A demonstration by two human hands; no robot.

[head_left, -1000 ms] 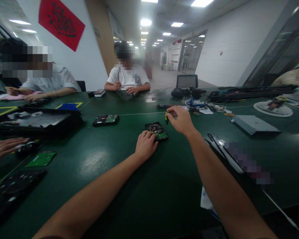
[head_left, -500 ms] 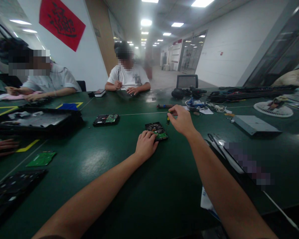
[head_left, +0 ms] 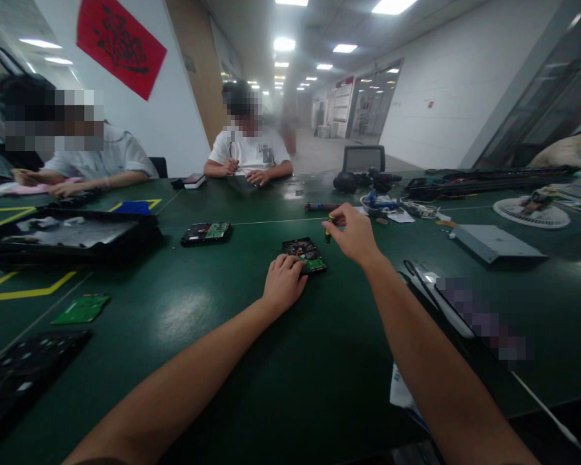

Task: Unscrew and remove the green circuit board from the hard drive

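A hard drive point(head_left: 306, 250) with a green circuit board on its near side lies on the dark green table in the middle of the head view. My left hand point(head_left: 285, 279) grips its near left edge, fingers over the top, and hides that corner. Just right of the drive, my right hand point(head_left: 351, 231) pinches a small screwdriver point(head_left: 328, 232) with a yellow and dark handle. The screwdriver points down beside the drive's right side; where its tip ends is too small to tell. A second hard drive point(head_left: 206, 233) rests farther left, apart from both hands.
At left lie a black tray point(head_left: 77, 232), a loose green circuit board point(head_left: 81, 309) and a black drive-like part point(head_left: 29, 368). To the right are a phone-like device point(head_left: 474, 310), a grey metal box point(head_left: 498, 243) and cables point(head_left: 423, 209). Co-workers sit across the table.
The screwdriver has shifted slightly within my right hand's pinch, showing more yellow. My left hand and the drive have stayed put. Another person's hand at the left edge has left the view.
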